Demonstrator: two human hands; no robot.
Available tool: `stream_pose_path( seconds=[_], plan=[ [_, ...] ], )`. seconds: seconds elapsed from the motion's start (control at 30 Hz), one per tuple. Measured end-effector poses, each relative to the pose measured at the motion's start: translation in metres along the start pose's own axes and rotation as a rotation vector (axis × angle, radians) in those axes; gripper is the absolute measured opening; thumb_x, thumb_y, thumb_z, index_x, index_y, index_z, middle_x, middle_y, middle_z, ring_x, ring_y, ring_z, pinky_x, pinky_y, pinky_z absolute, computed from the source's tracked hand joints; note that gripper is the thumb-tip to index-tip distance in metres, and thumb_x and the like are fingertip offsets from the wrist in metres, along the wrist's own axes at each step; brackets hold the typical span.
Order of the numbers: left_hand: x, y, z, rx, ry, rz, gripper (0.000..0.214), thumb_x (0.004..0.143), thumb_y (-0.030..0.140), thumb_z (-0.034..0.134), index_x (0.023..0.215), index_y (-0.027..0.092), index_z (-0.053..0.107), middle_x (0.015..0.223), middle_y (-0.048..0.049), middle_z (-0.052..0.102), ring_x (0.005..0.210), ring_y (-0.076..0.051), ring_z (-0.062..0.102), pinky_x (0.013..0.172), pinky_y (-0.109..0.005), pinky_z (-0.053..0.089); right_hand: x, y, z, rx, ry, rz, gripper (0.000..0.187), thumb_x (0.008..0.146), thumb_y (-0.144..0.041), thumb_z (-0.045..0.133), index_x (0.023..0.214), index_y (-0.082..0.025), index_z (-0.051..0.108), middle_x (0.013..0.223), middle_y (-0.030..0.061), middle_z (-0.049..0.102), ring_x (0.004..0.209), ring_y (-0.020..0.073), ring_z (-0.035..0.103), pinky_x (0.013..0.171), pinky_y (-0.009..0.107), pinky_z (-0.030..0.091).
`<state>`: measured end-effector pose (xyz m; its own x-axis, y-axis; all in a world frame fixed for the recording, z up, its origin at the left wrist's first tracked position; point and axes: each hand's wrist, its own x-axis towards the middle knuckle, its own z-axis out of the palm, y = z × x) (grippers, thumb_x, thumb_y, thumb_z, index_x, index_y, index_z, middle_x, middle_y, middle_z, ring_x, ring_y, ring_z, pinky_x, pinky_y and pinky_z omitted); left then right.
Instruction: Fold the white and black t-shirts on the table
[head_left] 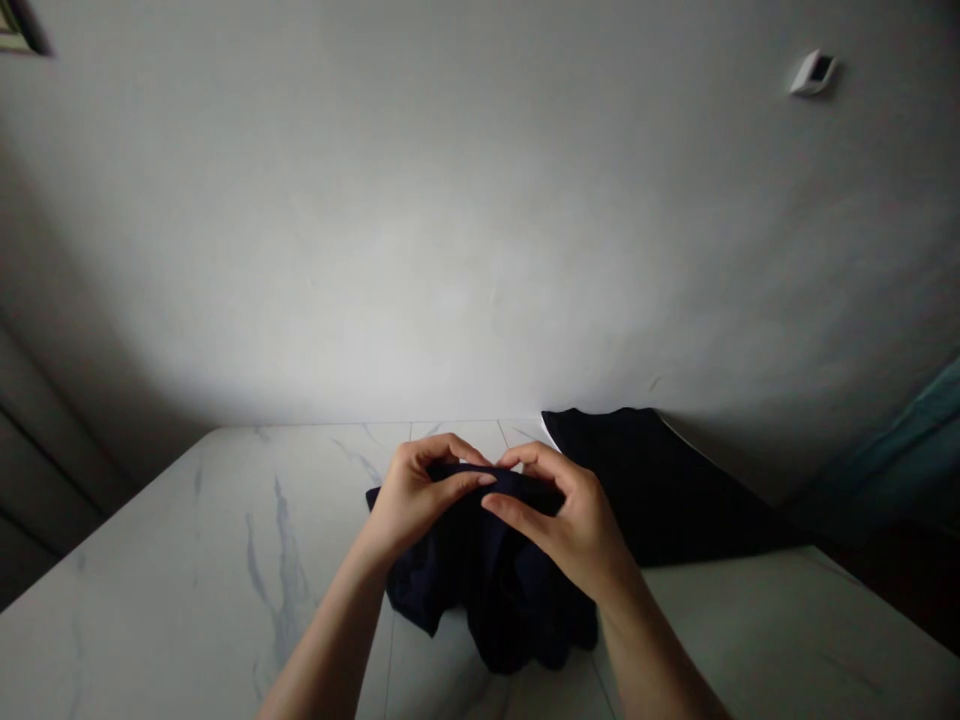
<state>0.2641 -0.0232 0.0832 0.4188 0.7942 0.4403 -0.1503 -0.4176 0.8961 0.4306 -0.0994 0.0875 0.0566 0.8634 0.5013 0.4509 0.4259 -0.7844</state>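
A dark navy piece of cloth hangs bunched from both hands over the table, its lower folds loose. Its kind of garment cannot be made out. My left hand pinches the upper edge between thumb and fingers. Close beside it, my right hand grips the same edge, with the thumb in front and the fingertips behind. The two hands nearly meet at the middle of the edge. Behind the fingers, part of the cloth is hidden.
A white marble-patterned table stands against a pale wall. Another dark cloth lies flat at the back right, reaching the table's edge. A grey curtain hangs at left, and teal fabric shows at far right.
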Motion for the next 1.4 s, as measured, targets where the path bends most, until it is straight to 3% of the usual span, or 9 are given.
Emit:
stream_pose_path(
  seconds=[0.2,0.47,0.57,0.7,0.87,1.03,1.17,1.3,1.4],
  plan=[
    [0.000,-0.001,0.001,0.028,0.032,0.038,0.025,0.066,0.037,0.083,0.062,0.020,0.065,0.062,-0.0013,0.068,0.062,-0.015,0.063,0.061,-0.026,0.052,-0.001,0.001,0.002,-0.113,0.151,-0.147,0.013,0.083,-0.039,0.071,0.079,-0.027,0.072,0.072,0.0011,0.070,0.062,0.0171,0.063,0.056,0.027,0.050],
    [-0.001,0.002,-0.001,0.140,-0.072,0.021,0.030,0.068,0.036,0.083,0.077,0.018,0.060,0.073,0.0016,0.059,0.068,-0.011,0.054,0.063,-0.023,0.044,0.001,0.001,-0.003,-0.161,0.094,-0.298,0.010,0.090,-0.027,0.063,0.088,-0.026,0.073,0.082,0.0025,0.074,0.077,0.0185,0.068,0.072,0.029,0.054],
    [-0.008,0.010,0.003,0.150,-0.128,0.043,0.037,0.073,0.033,0.079,0.099,0.020,0.057,0.087,-0.0001,0.058,0.079,-0.013,0.054,0.071,-0.025,0.044,0.000,0.002,-0.002,-0.154,0.056,-0.286,0.009,0.090,-0.023,0.062,0.089,-0.024,0.071,0.084,0.0026,0.073,0.079,0.0171,0.068,0.074,0.027,0.053],
    [-0.015,0.014,0.009,0.052,-0.244,-0.006,0.023,0.088,0.036,0.063,0.101,0.020,0.052,0.086,0.0003,0.054,0.076,-0.011,0.052,0.067,-0.024,0.043,-0.001,0.003,-0.004,-0.110,-0.010,-0.221,0.009,0.088,-0.023,0.063,0.086,-0.023,0.072,0.082,0.0027,0.073,0.077,0.0176,0.068,0.071,0.027,0.052],
    [-0.012,0.008,0.005,0.116,-0.288,-0.018,0.029,0.080,0.036,0.073,0.098,0.020,0.057,0.083,0.0017,0.056,0.072,-0.011,0.053,0.064,-0.022,0.042,0.000,0.001,-0.008,0.009,-0.108,-0.120,0.008,0.086,-0.027,0.067,0.082,-0.022,0.072,0.076,0.0009,0.071,0.073,0.0163,0.065,0.069,0.025,0.050],
    [-0.001,-0.004,-0.010,0.284,-0.117,-0.011,0.022,0.081,0.039,0.069,0.077,0.018,0.062,0.071,0.0013,0.059,0.067,-0.012,0.054,0.060,-0.022,0.041,0.003,0.006,-0.015,0.211,-0.154,0.016,0.015,0.088,-0.034,0.062,0.098,-0.022,0.060,0.088,0.0004,0.063,0.061,0.0102,0.051,0.058,0.024,0.042],
    [0.005,-0.007,-0.022,0.357,0.133,-0.026,0.025,0.074,0.037,0.073,0.092,0.021,0.066,0.081,0.0032,0.056,0.060,-0.008,0.051,0.055,-0.020,0.039,0.011,0.023,-0.026,0.463,-0.103,-0.040,0.017,0.083,-0.029,0.061,0.093,-0.023,0.048,0.102,0.0018,0.055,0.063,0.0091,0.043,0.059,0.024,0.037],
    [0.003,0.000,-0.016,0.253,0.015,-0.098,0.044,0.073,0.044,0.073,0.110,0.022,0.065,0.099,-0.0003,0.058,0.050,-0.003,0.042,0.045,-0.018,0.031,0.016,0.030,-0.030,0.496,-0.041,-0.160,0.020,0.083,-0.025,0.062,0.088,-0.024,0.043,0.105,0.0022,0.051,0.067,0.0099,0.040,0.063,0.025,0.037],
    [-0.001,0.004,0.002,0.138,-0.097,-0.127,0.051,0.071,0.044,0.077,0.114,0.021,0.063,0.093,-0.0004,0.063,0.046,-0.002,0.035,0.041,-0.019,0.025,0.013,0.024,-0.026,0.450,-0.052,-0.233,0.018,0.087,-0.022,0.060,0.089,-0.025,0.042,0.103,0.0020,0.049,0.070,0.0108,0.042,0.066,0.026,0.039]
  ],
)
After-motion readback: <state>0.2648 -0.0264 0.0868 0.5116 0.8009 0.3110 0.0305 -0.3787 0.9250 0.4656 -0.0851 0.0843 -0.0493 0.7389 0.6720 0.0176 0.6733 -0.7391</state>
